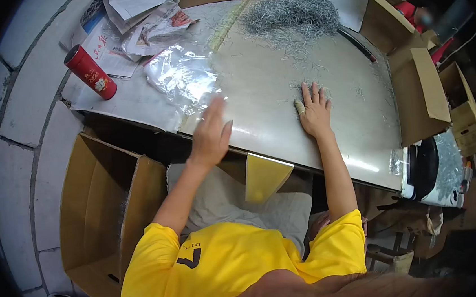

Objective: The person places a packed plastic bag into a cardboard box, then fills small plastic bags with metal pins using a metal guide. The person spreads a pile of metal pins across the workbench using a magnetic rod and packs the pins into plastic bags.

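Note:
My left hand (210,135) hovers at the table's front edge, fingers stretched out and blurred by motion, thumb apart, holding nothing I can see. Just beyond its fingertips lie clear plastic bags (181,74), shiny under the light. Flat on the metal tabletop (263,112) rests my right hand (315,114), fingers spread, its thumb wrapped in tape. A few thin metal pins lie under and around those fingertips. Farther back, a large heap of the same thin metal pins (294,18) spreads over the table, with loose ones trailing toward my right hand.
A red cylinder flask (90,72) stands at the left near papers (142,21). An open cardboard box (99,211) is beside my left leg. Cardboard flaps (422,87) border the table's right side, near a black tube (358,44). A yellow sheet (266,177) hangs from the front edge.

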Tool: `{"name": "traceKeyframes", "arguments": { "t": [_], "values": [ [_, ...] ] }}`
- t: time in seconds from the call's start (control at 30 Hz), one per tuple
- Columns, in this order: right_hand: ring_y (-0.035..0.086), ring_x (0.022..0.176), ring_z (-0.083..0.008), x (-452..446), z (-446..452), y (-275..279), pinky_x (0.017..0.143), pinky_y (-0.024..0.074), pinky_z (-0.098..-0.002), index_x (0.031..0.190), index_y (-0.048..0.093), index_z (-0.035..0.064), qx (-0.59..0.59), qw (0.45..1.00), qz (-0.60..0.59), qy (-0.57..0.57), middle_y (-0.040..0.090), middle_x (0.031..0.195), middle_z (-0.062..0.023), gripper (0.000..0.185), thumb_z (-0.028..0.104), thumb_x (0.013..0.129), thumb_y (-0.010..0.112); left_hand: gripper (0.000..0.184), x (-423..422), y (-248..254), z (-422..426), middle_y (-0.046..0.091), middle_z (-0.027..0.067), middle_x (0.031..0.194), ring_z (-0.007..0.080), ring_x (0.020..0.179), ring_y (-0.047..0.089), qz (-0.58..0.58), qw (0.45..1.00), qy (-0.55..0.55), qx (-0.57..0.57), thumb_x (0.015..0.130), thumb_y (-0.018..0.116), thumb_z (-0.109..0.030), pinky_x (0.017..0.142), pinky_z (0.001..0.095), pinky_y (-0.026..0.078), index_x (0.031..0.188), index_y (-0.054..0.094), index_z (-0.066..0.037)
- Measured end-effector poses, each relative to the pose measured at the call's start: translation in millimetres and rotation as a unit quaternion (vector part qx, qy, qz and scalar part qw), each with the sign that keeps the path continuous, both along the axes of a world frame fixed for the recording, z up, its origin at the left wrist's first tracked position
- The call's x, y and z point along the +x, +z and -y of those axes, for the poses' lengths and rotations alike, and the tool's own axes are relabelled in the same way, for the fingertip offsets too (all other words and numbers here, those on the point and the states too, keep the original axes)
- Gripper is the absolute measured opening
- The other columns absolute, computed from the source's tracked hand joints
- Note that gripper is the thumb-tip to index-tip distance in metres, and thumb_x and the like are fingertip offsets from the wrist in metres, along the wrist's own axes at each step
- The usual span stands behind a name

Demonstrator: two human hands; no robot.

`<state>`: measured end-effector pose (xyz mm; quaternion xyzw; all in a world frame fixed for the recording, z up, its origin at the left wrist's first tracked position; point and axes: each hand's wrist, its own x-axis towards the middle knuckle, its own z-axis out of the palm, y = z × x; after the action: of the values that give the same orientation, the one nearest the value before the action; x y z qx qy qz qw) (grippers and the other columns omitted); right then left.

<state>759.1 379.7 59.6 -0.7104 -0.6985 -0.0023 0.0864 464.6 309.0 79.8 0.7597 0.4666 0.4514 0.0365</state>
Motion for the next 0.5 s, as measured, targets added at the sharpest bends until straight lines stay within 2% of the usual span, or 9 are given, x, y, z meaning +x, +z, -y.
{"name": "traceKeyframes", "arguments": {
  "t": [0.07,0.1,0.17,0.23,0.3,0.33,0.43,0.47,0.5],
  "values": [
    [0.014,0.143,-0.0376,1.8,0.1,-29.0,0.113,0.0130,-0.0569,0.149,0.026,0.0181,0.059,0.996,-0.069,0.012,0.018,0.156,-0.0138,0.061,0.040,0.096,0.044,0.066,-18.9,-15.2,-11.9,0.033,0.0262,0.144,0.0407,0.135,0.031,-0.096,0.988,0.083,-0.082,0.090,0.058,-0.027,0.111,0.0474,0.026,0.138,0.031,0.008],
    [0.014,0.144,-0.0379,3.7,-0.6,-39.1,0.113,0.0127,-0.0584,0.149,0.026,0.0155,0.116,0.983,-0.139,0.029,0.017,0.156,-0.0148,0.061,0.037,0.095,0.047,0.066,-21.9,-23.5,-10.3,0.033,0.0262,0.144,0.0407,0.135,0.031,-0.094,0.989,0.082,-0.081,0.090,0.058,-0.027,0.111,0.0474,0.026,0.138,0.031,0.008],
    [0.015,0.143,-0.0383,10.2,-1.8,-47.0,0.112,0.0136,-0.0585,0.148,0.027,0.0128,0.116,0.980,-0.156,0.048,0.019,0.156,-0.0161,0.061,0.034,0.094,0.047,0.067,-24.6,-32.4,-6.7,0.036,0.0259,0.142,0.0402,0.134,0.032,-0.199,0.973,0.042,-0.107,0.089,0.060,-0.029,0.110,0.0487,0.028,0.138,0.033,0.007],
    [0.017,0.143,-0.0388,1.3,16.6,-32.8,0.112,0.0146,-0.0585,0.148,0.027,0.0102,0.109,0.976,-0.179,0.063,0.020,0.155,-0.0174,0.062,0.031,0.094,0.048,0.067,-18.6,-36.5,10.2,0.040,0.0232,0.139,0.0384,0.133,0.034,-0.204,0.975,0.028,-0.079,0.087,0.062,-0.031,0.109,0.0483,0.029,0.137,0.035,0.004],
    [0.020,0.142,-0.0383,-12.3,42.0,6.1,0.113,0.0174,-0.0543,0.146,0.030,0.0094,0.002,0.999,0.014,-0.050,0.026,0.153,-0.0169,0.059,0.036,0.096,0.046,0.065,-14.8,-37.0,24.3,0.043,0.0183,0.137,0.0342,0.133,0.036,-0.197,0.979,-0.005,-0.053,0.086,0.063,-0.032,0.109,0.0468,0.030,0.136,0.040,0.001],
    [0.020,0.142,-0.0383,-12.9,46.7,12.0,0.113,0.0174,-0.0543,0.146,0.030,0.0094,0.000,0.999,0.015,-0.051,0.026,0.153,-0.0169,0.059,0.036,0.096,0.046,0.058,-13.8,-44.8,28.1,0.050,0.0143,0.129,0.0324,0.125,0.044,-0.161,0.987,-0.019,-0.016,0.083,0.065,-0.023,0.107,0.0465,0.031,0.134,0.046,-0.003],
    [0.022,0.141,-0.0393,-8.7,57.5,10.2,0.111,0.0194,-0.0578,0.144,0.032,0.0052,-0.011,0.996,-0.007,-0.086,0.028,0.151,-0.0202,0.060,0.032,0.094,0.050,0.048,-13.3,-57.4,34.9,0.057,0.0108,0.116,0.0299,0.111,0.054,-0.146,0.988,-0.018,0.042,0.080,0.068,-0.015,0.100,0.0440,0.039,0.126,0.056,-0.005],
    [0.022,0.141,-0.0391,-5.8,53.9,-2.2,0.111,0.0196,-0.0579,0.143,0.033,0.0052,0.016,0.999,-0.021,-0.035,0.028,0.151,-0.0195,0.059,0.033,0.094,0.050,0.032,-8.0,-53.3,32.3,0.061,0.0094,0.096,0.0285,0.091,0.059,-0.058,0.992,-0.021,0.110,0.077,0.068,-0.006,0.084,0.0399,0.048,0.108,0.066,-0.006],
    [0.023,0.140,-0.0390,-3.9,52.3,-12.8,0.111,0.0197,-0.0581,0.143,0.034,0.0051,0.042,0.998,-0.034,0.017,0.029,0.151,-0.0189,0.059,0.034,0.094,0.049,0.032,-6.2,-49.3,27.5,0.061,0.0094,0.096,0.0285,0.091,0.059,-0.057,0.992,-0.028,0.105,0.077,0.068,-0.006,0.084,0.0399,0.048,0.108,0.066,-0.006]
  ]
}}
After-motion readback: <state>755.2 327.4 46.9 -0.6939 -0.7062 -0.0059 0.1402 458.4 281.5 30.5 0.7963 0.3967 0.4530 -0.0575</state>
